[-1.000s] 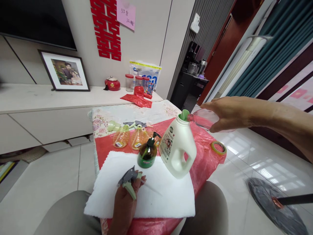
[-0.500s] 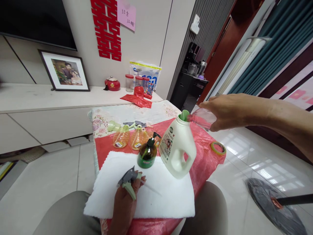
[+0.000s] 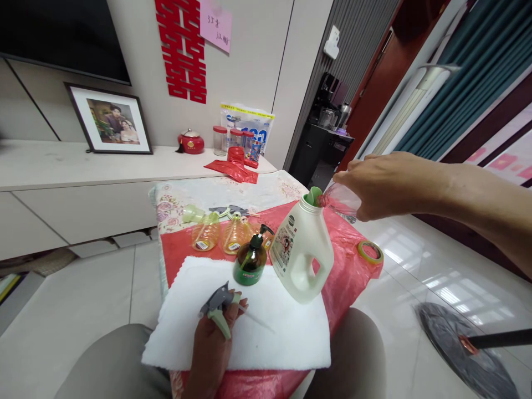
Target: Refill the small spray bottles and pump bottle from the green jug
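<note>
My right hand (image 3: 384, 185) is closed round a clear bottle (image 3: 341, 200), tipped on its side with its mouth at the green funnel (image 3: 312, 195) in the neck of a white jug (image 3: 302, 249). My left hand (image 3: 214, 343) rests on a white towel (image 3: 241, 324) and grips a grey and green spray trigger head (image 3: 218, 307), whose thin tube lies across the towel. A brown pump bottle (image 3: 250, 260) stands just left of the jug.
Two orange spray bottles (image 3: 220, 233) and loose trigger heads lie further back on the red cloth (image 3: 351, 271). A tape roll (image 3: 371, 251) lies at the table's right edge. Behind stands a low cabinet (image 3: 75, 166) with a framed photo, jars and a red pot. A fan base (image 3: 465, 349) sits on the floor at right.
My right hand has risen a little and tipped the clear bottle more steeply toward the funnel. The left hand has stayed still.
</note>
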`<state>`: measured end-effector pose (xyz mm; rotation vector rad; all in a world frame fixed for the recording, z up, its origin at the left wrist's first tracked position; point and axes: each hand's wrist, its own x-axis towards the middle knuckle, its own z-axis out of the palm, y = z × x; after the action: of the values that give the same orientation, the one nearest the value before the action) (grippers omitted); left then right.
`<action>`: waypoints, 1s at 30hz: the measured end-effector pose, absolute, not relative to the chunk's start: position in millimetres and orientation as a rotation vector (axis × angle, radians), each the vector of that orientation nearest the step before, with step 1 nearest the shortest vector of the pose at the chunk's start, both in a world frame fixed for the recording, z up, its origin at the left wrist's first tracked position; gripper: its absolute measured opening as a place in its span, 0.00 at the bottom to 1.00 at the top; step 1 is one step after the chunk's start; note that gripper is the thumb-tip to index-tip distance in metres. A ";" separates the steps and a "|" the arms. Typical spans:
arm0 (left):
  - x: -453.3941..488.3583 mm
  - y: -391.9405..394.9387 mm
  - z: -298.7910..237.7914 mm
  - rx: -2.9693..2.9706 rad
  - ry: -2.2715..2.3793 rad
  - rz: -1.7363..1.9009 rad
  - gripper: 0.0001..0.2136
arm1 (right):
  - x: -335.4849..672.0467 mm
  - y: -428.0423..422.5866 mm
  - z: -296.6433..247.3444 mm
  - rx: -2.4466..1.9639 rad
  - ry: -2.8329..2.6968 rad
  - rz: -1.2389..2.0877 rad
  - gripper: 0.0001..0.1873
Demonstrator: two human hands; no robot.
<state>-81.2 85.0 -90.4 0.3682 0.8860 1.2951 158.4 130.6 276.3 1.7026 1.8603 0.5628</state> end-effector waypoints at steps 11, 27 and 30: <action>-81.7 85.8 -94.9 0.437 0.878 1.297 0.24 | 138.4 136.0 276.4 1.601 1.790 0.692 0.14; -80.8 85.5 -94.4 0.415 0.874 1.311 0.23 | 118.9 137.4 274.6 1.635 1.884 0.701 0.05; -80.3 85.3 -94.3 0.429 0.887 1.318 0.24 | 117.9 136.6 274.9 1.591 1.853 0.726 0.07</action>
<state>-80.3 85.3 -94.3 0.4293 0.8868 1.3176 117.9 136.6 274.9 1.5912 1.8527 0.7258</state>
